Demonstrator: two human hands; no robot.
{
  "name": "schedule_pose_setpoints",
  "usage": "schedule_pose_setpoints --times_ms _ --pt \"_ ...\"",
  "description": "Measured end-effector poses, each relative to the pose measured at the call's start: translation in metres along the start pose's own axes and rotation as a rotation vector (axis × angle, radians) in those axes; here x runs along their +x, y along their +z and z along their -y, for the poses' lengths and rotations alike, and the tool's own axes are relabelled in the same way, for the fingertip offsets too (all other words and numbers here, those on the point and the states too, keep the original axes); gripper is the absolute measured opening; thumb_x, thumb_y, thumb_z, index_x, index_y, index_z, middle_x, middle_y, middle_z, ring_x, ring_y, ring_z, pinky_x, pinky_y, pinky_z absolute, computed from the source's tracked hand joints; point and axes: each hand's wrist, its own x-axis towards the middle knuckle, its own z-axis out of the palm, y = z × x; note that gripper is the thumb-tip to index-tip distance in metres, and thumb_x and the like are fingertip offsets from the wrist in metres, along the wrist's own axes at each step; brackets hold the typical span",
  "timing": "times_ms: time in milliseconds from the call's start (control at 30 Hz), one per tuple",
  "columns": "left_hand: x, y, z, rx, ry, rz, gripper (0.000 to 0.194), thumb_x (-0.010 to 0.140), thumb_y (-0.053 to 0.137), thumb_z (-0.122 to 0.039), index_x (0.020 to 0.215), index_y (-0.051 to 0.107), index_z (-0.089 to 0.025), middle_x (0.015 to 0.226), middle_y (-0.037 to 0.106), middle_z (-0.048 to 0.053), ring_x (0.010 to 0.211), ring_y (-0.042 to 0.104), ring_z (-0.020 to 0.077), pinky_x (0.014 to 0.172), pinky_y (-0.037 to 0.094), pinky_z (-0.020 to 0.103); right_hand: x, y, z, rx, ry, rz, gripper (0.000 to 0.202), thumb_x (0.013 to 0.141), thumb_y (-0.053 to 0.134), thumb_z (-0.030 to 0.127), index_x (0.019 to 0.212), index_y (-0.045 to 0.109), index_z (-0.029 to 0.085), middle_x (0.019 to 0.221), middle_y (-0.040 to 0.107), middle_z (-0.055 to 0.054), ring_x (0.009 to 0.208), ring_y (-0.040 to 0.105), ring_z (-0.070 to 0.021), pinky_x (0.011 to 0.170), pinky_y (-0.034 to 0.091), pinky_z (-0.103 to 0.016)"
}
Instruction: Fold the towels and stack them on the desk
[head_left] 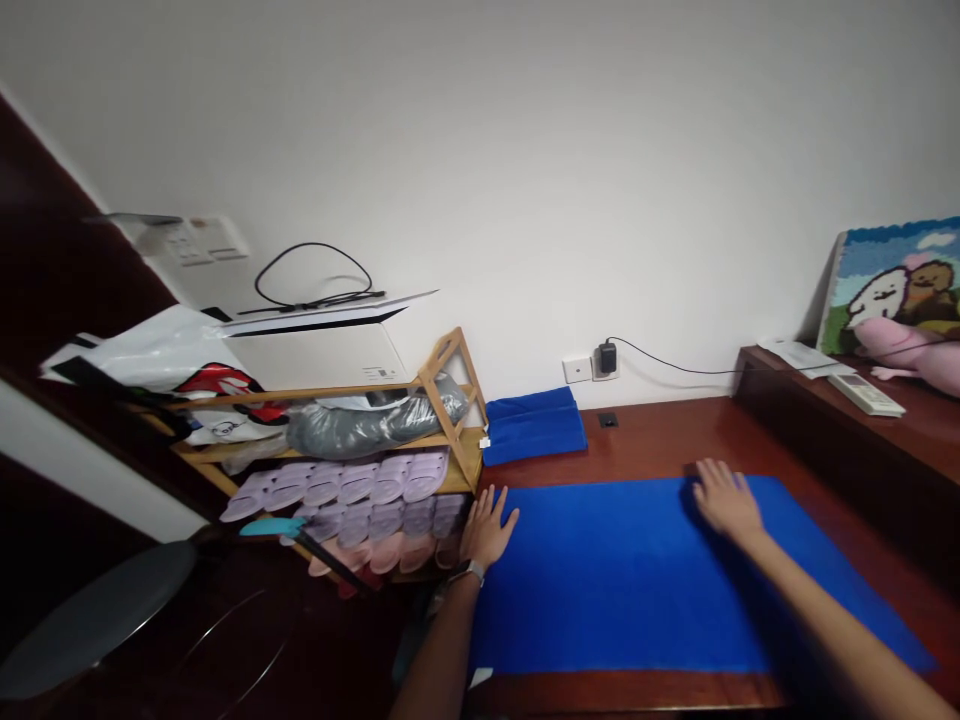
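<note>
A blue cloth [600,580] lies spread flat on the reddish-brown wooden table [660,440], with a small white tag at its near left corner. My left hand [487,528], a watch on its wrist, is at the cloth's far left edge with its fingers spread. Over the far right part of the cloth is my right hand [726,500], open, fingers stretched out toward the wall. Neither hand holds anything. A second blue cloth [534,425], folded, lies behind the spread one by the wall.
To the left stands a wooden rack [461,400] with rows of slippers [356,482], a white box [322,355] and bags. A plugged-in black adapter [607,355] trails its cable rightward. On the raised right ledge lie a remote control [866,394] and a pink plush toy [911,355].
</note>
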Motion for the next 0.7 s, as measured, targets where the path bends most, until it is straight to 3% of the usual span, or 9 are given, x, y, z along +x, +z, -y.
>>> schedule_pose_setpoints --times_ms 100,167,233,267,300,367,567,633,700 --pt "-0.001 0.001 0.001 -0.022 0.005 -0.014 0.067 0.103 0.034 -0.060 0.160 0.037 -0.024 0.168 0.032 0.011 0.156 0.028 0.0280 0.126 0.025 0.048 -0.017 -0.010 0.120 0.182 -0.302 0.045 0.073 0.103 0.019 0.053 0.162 0.033 0.012 0.168 0.031 -0.011 0.157 0.022 -0.0288 0.128 0.014 -0.049" --pt "-0.002 0.002 0.002 -0.028 0.010 -0.018 0.068 0.103 0.034 -0.060 0.160 0.037 -0.023 0.169 0.032 0.011 0.156 0.027 0.0278 0.126 0.025 0.047 -0.032 -0.009 0.188 0.288 -0.448 0.105 0.076 0.103 0.014 0.060 0.163 0.030 0.015 0.169 0.028 -0.008 0.158 0.021 -0.0260 0.129 0.014 -0.047" --pt "-0.002 0.002 0.002 -0.022 0.012 -0.020 0.068 0.104 0.033 -0.060 0.161 0.036 -0.023 0.169 0.031 0.012 0.156 0.027 0.0277 0.126 0.024 0.047 -0.041 -0.004 0.224 0.339 -0.513 0.170 0.077 0.103 0.014 0.061 0.164 0.029 0.016 0.169 0.027 -0.008 0.158 0.020 -0.0254 0.129 0.013 -0.048" --pt "-0.002 0.002 0.002 -0.016 0.009 -0.017 0.068 0.104 0.033 -0.060 0.161 0.036 -0.022 0.169 0.031 0.012 0.156 0.027 0.0278 0.126 0.024 0.047 -0.042 0.000 0.228 0.345 -0.520 0.191 0.076 0.103 0.015 0.061 0.164 0.029 0.016 0.169 0.026 -0.008 0.158 0.019 -0.0253 0.129 0.012 -0.048" --pt "-0.002 0.001 0.002 -0.009 0.006 -0.012 0.069 0.104 0.032 -0.060 0.161 0.036 -0.022 0.169 0.032 0.012 0.156 0.027 0.0279 0.126 0.025 0.047 -0.041 0.003 0.221 0.340 -0.508 0.202 0.076 0.103 0.017 0.061 0.164 0.028 0.017 0.169 0.026 -0.007 0.158 0.019 -0.0252 0.129 0.012 -0.048" --pt "-0.002 0.001 0.002 0.001 0.007 -0.010 0.068 0.104 0.032 -0.060 0.160 0.036 -0.022 0.169 0.032 0.012 0.156 0.028 0.0283 0.125 0.025 0.048 -0.032 0.012 0.181 0.306 -0.435 0.197 0.075 0.103 0.019 0.061 0.164 0.028 0.018 0.169 0.026 -0.006 0.159 0.018 -0.0247 0.129 0.011 -0.049" --pt "-0.001 0.002 0.002 0.011 0.038 -0.031 0.069 0.104 0.032 -0.060 0.160 0.038 -0.021 0.168 0.033 0.014 0.155 0.029 0.0306 0.125 0.025 0.049 0.003 0.034 -0.043 0.104 0.037 0.199 0.078 0.100 0.017 0.058 0.165 0.021 0.015 0.171 0.021 -0.006 0.159 0.015 -0.0268 0.129 0.014 -0.051" --pt "-0.001 0.002 0.002 0.009 0.033 -0.026 0.069 0.104 0.033 -0.060 0.160 0.038 -0.021 0.168 0.033 0.014 0.155 0.029 0.0317 0.125 0.026 0.051 0.008 0.042 -0.100 0.067 0.162 0.181 0.079 0.099 0.014 0.056 0.166 0.019 0.014 0.172 0.019 -0.006 0.159 0.014 -0.0255 0.129 0.014 -0.049" --pt "-0.001 0.001 0.001 0.008 0.025 -0.013 0.069 0.104 0.033 -0.060 0.160 0.037 -0.021 0.168 0.033 0.014 0.155 0.029 0.0324 0.124 0.026 0.052 0.010 0.050 -0.134 0.058 0.219 0.167 0.080 0.099 0.011 0.056 0.166 0.016 0.013 0.173 0.017 -0.005 0.160 0.012 -0.0238 0.129 0.014 -0.046"
